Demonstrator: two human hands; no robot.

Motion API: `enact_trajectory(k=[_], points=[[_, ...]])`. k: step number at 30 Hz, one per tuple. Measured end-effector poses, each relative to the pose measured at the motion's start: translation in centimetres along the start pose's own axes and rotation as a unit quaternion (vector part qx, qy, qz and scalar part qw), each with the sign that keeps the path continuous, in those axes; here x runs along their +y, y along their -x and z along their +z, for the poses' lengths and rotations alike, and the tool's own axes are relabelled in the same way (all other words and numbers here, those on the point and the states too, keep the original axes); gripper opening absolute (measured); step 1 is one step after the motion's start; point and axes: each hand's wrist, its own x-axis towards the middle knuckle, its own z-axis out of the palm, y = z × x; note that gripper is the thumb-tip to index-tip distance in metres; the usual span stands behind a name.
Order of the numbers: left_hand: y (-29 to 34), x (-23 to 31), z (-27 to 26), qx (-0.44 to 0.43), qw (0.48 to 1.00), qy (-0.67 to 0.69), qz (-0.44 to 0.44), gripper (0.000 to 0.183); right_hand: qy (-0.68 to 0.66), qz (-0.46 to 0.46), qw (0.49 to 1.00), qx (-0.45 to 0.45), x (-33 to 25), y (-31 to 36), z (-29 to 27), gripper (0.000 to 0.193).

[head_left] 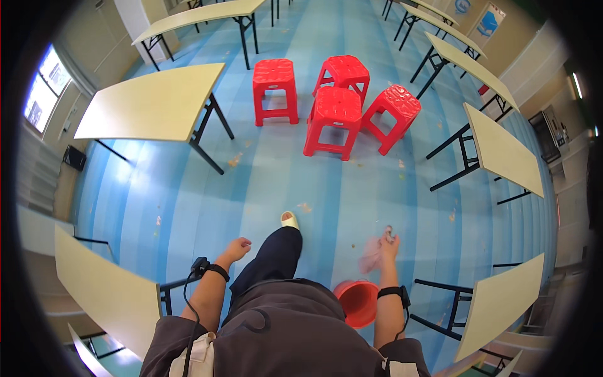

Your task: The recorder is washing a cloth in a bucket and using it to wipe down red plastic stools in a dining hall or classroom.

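My right hand (pixel 389 245) is closed around a pink cloth (pixel 370 256), which hangs loosely to its left above the floor. Behind it, close to my body, stands a red bucket (pixel 357 304), partly hidden by my shirt and forearm. My left hand (pixel 236 249) hangs beside my dark trousers, empty, with its fingers loosely bent and a little apart. Ahead of me several red plastic stools (pixel 334 110) stand in a group on the floor, out of reach of both hands.
Pale folding tables with black legs line both sides: a near left table (pixel 110 283), a far left table (pixel 151 103), a near right table (pixel 502 305) and a right table (pixel 505 147). Between them runs a blue striped floor (pixel 276 169) with small patterned spots.
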Motion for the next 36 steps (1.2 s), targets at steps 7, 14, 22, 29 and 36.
enact_trajectory(k=[7,14,22,29,36], points=[[-12.5,0.7,-2.6,0.062,0.981,0.086,-0.162,0.029,-0.186,0.090,0.967,-0.149,-4.1,-9.6,10.2,0.053],[-24.9,15.9,-4.7,0.034,0.983,0.170,-0.056,0.033,-0.413,0.163,0.839,-0.316,-23.3,-14.7,19.8,0.042],[-36.1,33.9,-1.2,-0.070,0.969,0.208,0.110,0.030,-0.358,0.255,0.798,-0.412,-28.0,-26.9,30.5,0.045],[-35.8,29.7,3.3,0.119,0.966,0.126,-0.194,0.026,-0.010,0.180,0.870,-0.460,-24.9,-41.1,42.2,0.072],[-29.7,34.5,3.5,0.166,0.889,0.267,-0.333,0.027,0.132,0.148,0.807,-0.556,-21.8,-47.3,54.1,0.090]])
